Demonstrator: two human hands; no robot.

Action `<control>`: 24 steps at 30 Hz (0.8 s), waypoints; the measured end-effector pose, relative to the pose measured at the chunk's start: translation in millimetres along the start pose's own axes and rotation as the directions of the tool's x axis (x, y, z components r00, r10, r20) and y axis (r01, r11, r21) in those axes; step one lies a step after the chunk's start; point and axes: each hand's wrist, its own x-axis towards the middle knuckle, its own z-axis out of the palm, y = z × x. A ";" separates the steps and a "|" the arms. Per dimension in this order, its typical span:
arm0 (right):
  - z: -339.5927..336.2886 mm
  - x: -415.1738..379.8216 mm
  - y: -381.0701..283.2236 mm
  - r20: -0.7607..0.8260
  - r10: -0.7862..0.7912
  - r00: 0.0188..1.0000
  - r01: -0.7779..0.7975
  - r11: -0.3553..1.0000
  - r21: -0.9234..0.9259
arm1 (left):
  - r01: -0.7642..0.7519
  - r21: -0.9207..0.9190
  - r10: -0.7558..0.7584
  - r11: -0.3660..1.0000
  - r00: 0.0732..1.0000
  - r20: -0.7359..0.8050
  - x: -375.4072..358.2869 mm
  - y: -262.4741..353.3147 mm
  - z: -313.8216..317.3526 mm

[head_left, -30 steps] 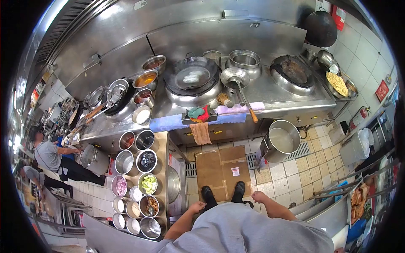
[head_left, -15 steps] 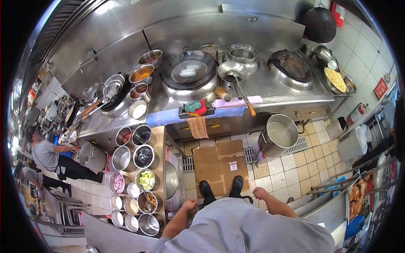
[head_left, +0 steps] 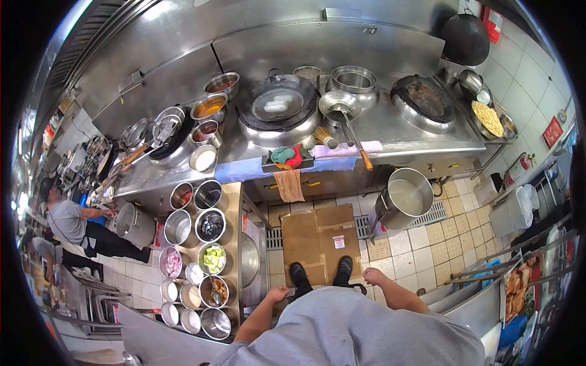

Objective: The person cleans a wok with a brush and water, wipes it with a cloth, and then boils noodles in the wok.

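Both of my arms hang at my sides. My left hand (head_left: 278, 294) is curled closed near the side shelf, right of a metal bowl of brown pieces (head_left: 215, 291); whether anything is inside it is too small to tell. My right hand (head_left: 372, 276) is loosely curled over the tiled floor, to the right of my shoe, and its finger detail is unclear. Neither hand touches a pot or tool. Ahead on the stove sits a wok (head_left: 278, 102) with something white in it. Right of it, a perforated strainer (head_left: 339, 105) rests with a wooden-handled ladle.
Cardboard (head_left: 314, 229) lies under my feet. A large stockpot (head_left: 408, 192) of cloudy liquid stands front right. Containers of ingredients, including green pieces (head_left: 213, 259), fill the left shelf (head_left: 232, 207). A person (head_left: 68, 221) stands at far left beside a big pot (head_left: 134, 224). Noodles (head_left: 486, 118) sit far right.
The view has shifted slightly, so the stove items appear a little lower and further right. My hands stay in nearly the same place at my sides.
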 end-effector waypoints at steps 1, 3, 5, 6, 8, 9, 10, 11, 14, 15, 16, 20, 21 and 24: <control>1.4 0.4 5.2 0.002 0.002 1.000 -0.002 1.000 0.001 | -0.044 0.111 0.043 0.993 0.999 0.010 -3.4 -1.3 -1.9; 3.9 1.1 15.6 0.024 0.041 0.999 -0.041 0.999 0.001 | -0.006 0.138 0.007 0.990 1.000 -0.006 -12.7 -4.6 -2.9; 6.4 2.0 25.2 0.032 0.053 0.998 -0.054 0.999 0.008 | 0.031 0.165 -0.027 0.986 0.999 -0.024 -23.8 -1.0 -6.0; 8.1 3.3 29.0 0.038 0.064 0.997 -0.064 0.998 0.015 | 0.070 0.146 -0.068 0.987 0.998 -0.014 -28.2 1.9 -7.5; 7.1 -6.7 24.9 0.007 0.072 0.997 -0.072 0.997 0.016 | 0.109 0.129 -0.110 0.986 0.994 -0.005 -32.4 6.2 -8.8; 6.5 -11.0 22.6 -0.026 0.079 0.997 -0.079 0.997 0.016 | 0.097 0.132 -0.095 0.987 0.995 -0.018 -33.1 7.4 -8.4; 6.7 -11.9 21.3 -0.025 0.080 0.997 -0.079 0.997 0.017 | 0.084 0.134 -0.080 0.987 0.996 -0.031 -31.9 5.6 -6.6; 6.6 -12.3 19.6 -0.023 0.070 0.997 -0.070 0.997 0.012 | 0.085 0.134 -0.081 0.987 0.996 -0.031 -29.5 4.6 -5.0; 6.5 -9.6 15.6 -0.020 0.047 0.999 -0.047 0.999 0.005 | 0.054 0.070 -0.051 0.996 0.998 -0.038 -23.0 9.5 -3.0; 6.2 -7.8 14.2 -0.018 0.033 0.999 -0.033 0.999 0.002 | 0.020 0.054 -0.018 0.998 0.999 -0.036 -20.3 12.6 -3.1; 6.9 -2.9 15.7 -0.020 0.032 0.999 -0.032 0.999 0.000 | -0.013 0.037 0.014 0.999 0.999 -0.034 -15.6 10.5 -1.4; 8.3 10.2 18.9 0.021 0.023 1.000 -0.023 1.000 0.012 | -0.014 -0.027 0.013 1.000 1.000 -0.007 -4.0 14.0 1.8; 8.5 11.3 19.6 0.030 0.017 0.999 -0.018 0.999 0.035 | 0.014 -0.047 -0.014 0.999 1.000 0.011 -3.6 16.7 0.8; 6.1 2.4 12.5 0.004 0.037 0.999 -0.037 0.998 0.049 | 0.044 -0.048 -0.044 0.998 0.999 0.006 -3.0 17.1 1.6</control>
